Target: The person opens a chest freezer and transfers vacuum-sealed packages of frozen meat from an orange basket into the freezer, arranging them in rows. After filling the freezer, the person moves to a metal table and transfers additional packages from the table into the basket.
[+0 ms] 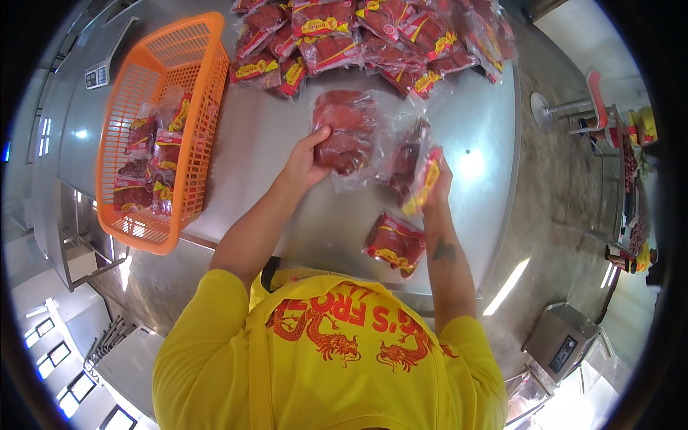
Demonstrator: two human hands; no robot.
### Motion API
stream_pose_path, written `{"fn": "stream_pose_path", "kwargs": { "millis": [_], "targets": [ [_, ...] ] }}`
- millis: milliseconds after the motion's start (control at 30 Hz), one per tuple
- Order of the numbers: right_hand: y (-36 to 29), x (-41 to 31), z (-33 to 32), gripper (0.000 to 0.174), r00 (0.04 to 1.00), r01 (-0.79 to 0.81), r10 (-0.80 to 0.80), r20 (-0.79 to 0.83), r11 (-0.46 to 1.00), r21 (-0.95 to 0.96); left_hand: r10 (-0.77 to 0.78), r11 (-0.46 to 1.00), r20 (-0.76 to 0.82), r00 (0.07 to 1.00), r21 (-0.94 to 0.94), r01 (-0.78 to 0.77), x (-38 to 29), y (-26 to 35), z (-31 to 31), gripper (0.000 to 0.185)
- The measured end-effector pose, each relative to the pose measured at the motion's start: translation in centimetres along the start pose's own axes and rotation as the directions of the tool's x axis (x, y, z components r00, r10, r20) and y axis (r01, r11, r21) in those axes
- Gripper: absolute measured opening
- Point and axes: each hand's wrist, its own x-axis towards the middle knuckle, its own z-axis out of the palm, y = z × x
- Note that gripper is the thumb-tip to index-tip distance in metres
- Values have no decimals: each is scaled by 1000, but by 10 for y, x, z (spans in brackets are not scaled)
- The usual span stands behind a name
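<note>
My left hand (pixel 312 158) grips the left edge of a clear plastic pack of reddish-brown meat (pixel 344 131), its broad side facing up. In my right hand (pixel 438 183) is another plastic pack with a red and yellow label (pixel 424 185), tilted on its side. Clear film bunches between the two packs, and whether they are joined I cannot tell. A single labelled pack (pixel 396 242) lies on the steel table (pixel 322 231) near its front edge, left of my right forearm. Beyond my hands, many similar packs (pixel 328 51) are heaped at the table's back.
An orange plastic basket (pixel 207 156) holding several packs stands at the left. Behind it is a digital scale (pixel 98 77). To the right, past the table's edge, are a red-backed stool (pixel 594 99), a metal rack and people partly seen. A steel machine (pixel 561 341) stands lower right.
</note>
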Motion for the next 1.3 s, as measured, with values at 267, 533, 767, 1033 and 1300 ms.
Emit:
{"fn": "stream_pose_path", "kwargs": {
  "millis": [267,533,767,1033,1300],
  "targets": [
    [37,-61,115,41,984,154,-160,72,985,82,272,889,76,959,-403,-220,-117,75,-13,66],
    [155,6,238,31,854,-360,177,489,880,310,505,790,38,862,-423,-444,-243,203,-50,67],
    [250,50,349,35,826,-344,233,513,929,133,550,784,-101,829,-279,-555,-275,295,-109,52],
    [314,83,422,40,881,-255,281,380,960,-118,438,897,-237,867,57,-437,-209,382,-158,53],
    [252,7,345,41,914,194,59,401,804,-562,571,742,-336,749,601,-297,-204,349,-115,48]
  ]
}}
